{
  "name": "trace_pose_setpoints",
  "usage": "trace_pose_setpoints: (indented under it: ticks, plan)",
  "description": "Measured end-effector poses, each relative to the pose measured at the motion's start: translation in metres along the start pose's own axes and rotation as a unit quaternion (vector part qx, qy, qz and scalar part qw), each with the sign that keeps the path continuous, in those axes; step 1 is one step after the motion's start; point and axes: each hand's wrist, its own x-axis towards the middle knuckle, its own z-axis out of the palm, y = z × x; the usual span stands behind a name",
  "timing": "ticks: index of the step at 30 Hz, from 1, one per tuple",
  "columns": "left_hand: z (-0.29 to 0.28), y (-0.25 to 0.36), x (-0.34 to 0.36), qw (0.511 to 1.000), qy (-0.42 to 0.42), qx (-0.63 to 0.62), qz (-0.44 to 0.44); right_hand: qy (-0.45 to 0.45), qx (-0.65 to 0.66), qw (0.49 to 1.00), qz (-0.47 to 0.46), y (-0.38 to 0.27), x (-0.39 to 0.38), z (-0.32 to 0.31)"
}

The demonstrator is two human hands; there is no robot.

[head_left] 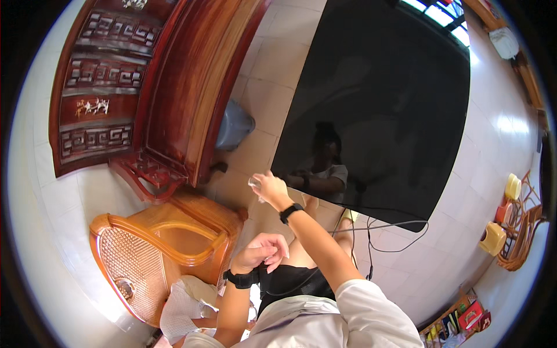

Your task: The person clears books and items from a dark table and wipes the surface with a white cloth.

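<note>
My right hand (271, 188) reaches forward, beside the near left corner of a black glossy tabletop (383, 110). Its fingers are closed around a small clear, shiny thing (254, 182), whose kind I cannot make out. Lower down, my left hand (261, 253) hovers over my lap with loosely curled fingers, somewhat apart, and nothing visible in them. Black bands circle both wrists. The tabletop reflects a person and a bright window.
A carved dark red wooden bench (191, 75) stands at left, with a grey-blue bin (235, 124) beside it. An orange-brown wooden armchair (168, 249) is nearer. Dark cables (400, 223) hang by the table's near edge. Yellow containers (493, 239) and a rattan chair (519, 232) are at far right.
</note>
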Motion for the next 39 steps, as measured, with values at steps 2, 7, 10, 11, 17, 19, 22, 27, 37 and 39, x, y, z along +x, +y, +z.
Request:
trace_pose_setpoints:
  ticks: [2, 7, 10, 11, 17, 19, 22, 27, 37, 39]
  plan:
    - [-0.002, 0.010, -0.013, 1.000, 0.010, 0.023, -0.002, -0.037, 0.109, 0.993, -0.008, -0.005, -0.018, -0.019]
    - [0.001, 0.019, 0.007, 0.998, -0.023, 0.031, -0.047, 0.319, 0.340, 0.884, 0.029, 0.078, -0.036, -0.152]
    - [0.005, 0.020, 0.020, 0.996, -0.044, 0.039, -0.070, 0.485, 0.302, 0.819, 0.060, 0.165, -0.052, -0.234]
    - [0.004, 0.021, 0.020, 0.996, -0.043, 0.041, -0.073, 0.547, 0.256, 0.794, 0.075, 0.169, -0.050, -0.247]
    - [-0.006, 0.025, 0.013, 0.993, -0.037, 0.035, -0.108, 0.438, -0.096, 0.882, 0.147, 0.095, -0.018, -0.166]
    - [-0.004, 0.031, 0.011, 0.992, -0.034, 0.037, -0.117, 0.355, -0.026, 0.934, 0.035, 0.038, -0.018, -0.085]
    - [0.004, 0.038, 0.015, 0.986, -0.051, 0.072, -0.141, 0.112, 0.081, 0.989, 0.054, -0.008, -0.020, 0.004]
    - [-0.008, 0.037, -0.009, 0.990, -0.015, 0.040, -0.131, 0.083, 0.293, 0.952, -0.037, -0.007, -0.036, -0.016]
    - [0.004, 0.018, 0.024, 0.982, -0.100, 0.039, -0.155, 0.651, 0.325, 0.677, 0.108, 0.193, -0.098, -0.267]
    - [0.004, 0.016, 0.022, 0.984, -0.081, 0.020, -0.158, 0.679, 0.148, 0.679, 0.237, 0.195, -0.081, -0.275]
